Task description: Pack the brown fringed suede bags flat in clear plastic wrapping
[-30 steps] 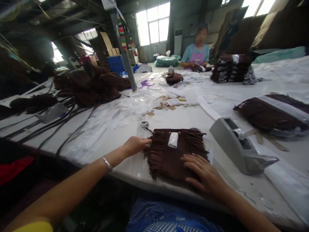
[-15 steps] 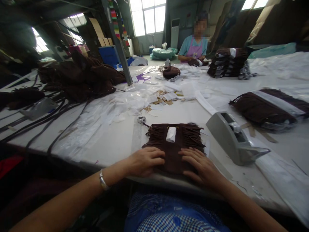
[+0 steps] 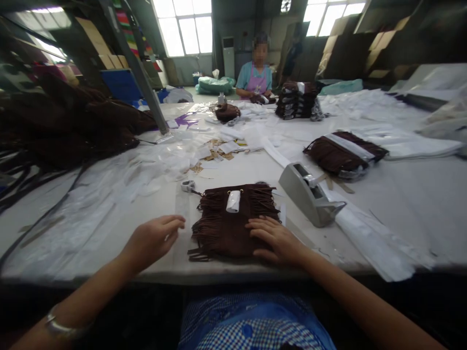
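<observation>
A brown fringed suede bag [image 3: 226, 218] lies flat on the white table [image 3: 383, 194] just in front of me, with a white paper wrap [image 3: 233, 201] over its clasp. My right hand [image 3: 275, 239] rests flat on the bag's right lower part, fingers stretched out. My left hand [image 3: 153, 239] hovers over the table to the left of the bag, fingers loosely apart and holding nothing. A small metal clip [image 3: 188, 185] lies at the bag's upper left corner.
A grey tape dispenser [image 3: 308, 194] stands right of the bag. Another fringed bag [image 3: 343, 153] lies further right, a stack of bags [image 3: 297, 100] at the back. Dark bags and straps [image 3: 73, 131] pile up on the left. A person [image 3: 255, 78] works at the far end.
My left hand has come off the bag and moved left over the table. My right hand stays on the bag. The view has swung to the right.
</observation>
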Action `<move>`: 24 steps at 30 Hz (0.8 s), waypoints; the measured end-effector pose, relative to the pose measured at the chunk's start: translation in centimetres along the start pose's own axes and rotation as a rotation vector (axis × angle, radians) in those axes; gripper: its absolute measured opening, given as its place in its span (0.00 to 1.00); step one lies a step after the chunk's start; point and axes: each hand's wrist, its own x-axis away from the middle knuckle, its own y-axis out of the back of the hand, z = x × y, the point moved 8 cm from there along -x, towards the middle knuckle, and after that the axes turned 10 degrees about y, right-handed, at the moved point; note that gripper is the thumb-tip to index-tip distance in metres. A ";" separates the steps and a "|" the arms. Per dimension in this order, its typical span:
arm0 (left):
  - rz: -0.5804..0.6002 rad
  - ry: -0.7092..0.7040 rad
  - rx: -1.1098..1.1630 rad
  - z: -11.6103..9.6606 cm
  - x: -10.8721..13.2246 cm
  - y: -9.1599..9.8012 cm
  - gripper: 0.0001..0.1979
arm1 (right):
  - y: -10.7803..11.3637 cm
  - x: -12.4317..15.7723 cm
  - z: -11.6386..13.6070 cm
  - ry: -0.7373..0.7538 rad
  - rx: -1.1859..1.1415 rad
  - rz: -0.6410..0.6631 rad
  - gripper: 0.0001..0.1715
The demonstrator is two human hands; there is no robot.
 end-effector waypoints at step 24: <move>-0.330 -0.174 0.271 -13.9 3.9 -5.6 0.21 | 5.8 7.3 -1.1 -0.289 0.428 -0.330 0.18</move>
